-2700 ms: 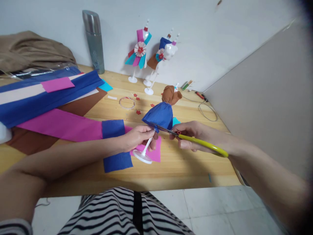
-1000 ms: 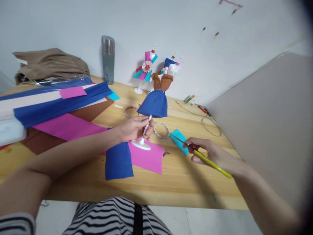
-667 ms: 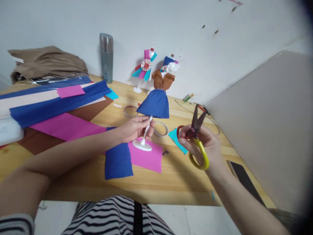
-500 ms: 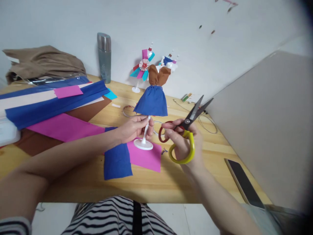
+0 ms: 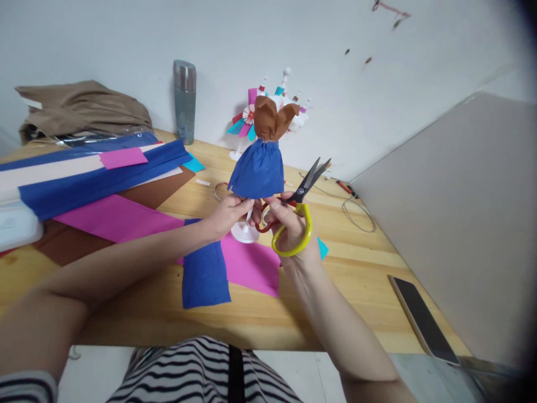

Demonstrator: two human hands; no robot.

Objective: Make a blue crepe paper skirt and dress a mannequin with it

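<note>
A miniature dress form (image 5: 244, 233) on a white stand wears a brown top (image 5: 272, 118) and a gathered blue skirt (image 5: 259, 169). My left hand (image 5: 232, 214) is closed around its thin white stem, just under the skirt's hem. In my right hand (image 5: 291, 221) is a pair of scissors (image 5: 300, 223) with one yellow and one red handle loop, its dark blades slightly parted and pointing up and away. The fingertips of that hand are close to the hem's right side; whether they touch it I cannot tell.
Blue fabric (image 5: 205, 274) and a pink sheet (image 5: 254, 266) lie below my hands. More coloured sheets (image 5: 121, 215) spread to the left. Behind stand a flask (image 5: 184, 103) and other decorated miniature forms (image 5: 248, 115). A phone (image 5: 423, 319) lies at the right, near a partition (image 5: 448, 201).
My right hand has moved left with the scissors, up to the skirt's hem. The dress form has risen slightly and turned a little in my left hand.
</note>
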